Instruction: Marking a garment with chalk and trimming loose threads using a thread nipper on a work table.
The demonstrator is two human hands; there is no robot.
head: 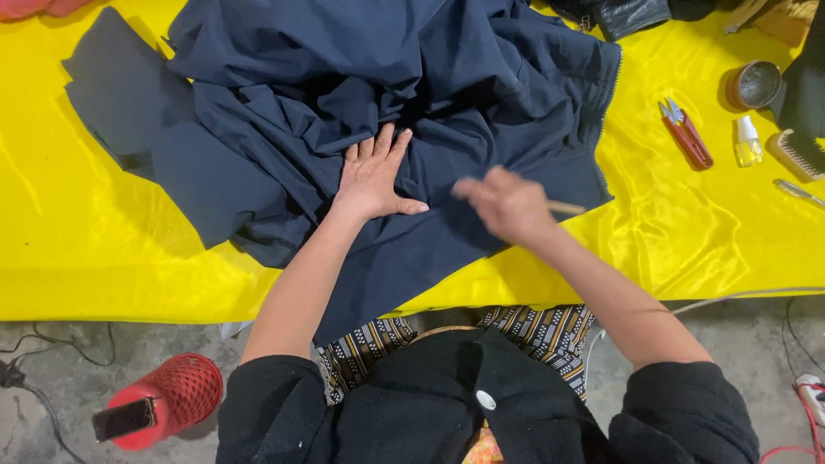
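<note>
Dark blue garment (412,94), big and crumpled, spread over the middle and far part of the yellow worktop (77,232), with one flap hanging over the near edge. Zipper (608,103) running down its right side. Still full of folds near the middle; smoother on the lower flap.

Left hand (374,176) pressed flat on the cloth, fingers spread wide, gripping nothing, just holding the cloth down. Right hand (507,204) closed around a thin pale stick (565,207), maybe chalk or a pencil, tip down on the cloth just beside the left hand. Blurry, so likely moving. No mark on the cloth easy to see, so hard to tell how much is done. Looks like an early or middle part of the work.

Flat dark blue cloth pieces (129,103) lying toward the left edge, partly tucked under the garment.

Toward the right edge: red thread snips (686,133), small clear bottle (748,142), round metal tin (756,84), brush (797,155).

Down on the floor, a red mesh thing (163,399) at the near left, with cables (51,344) near it.
</note>
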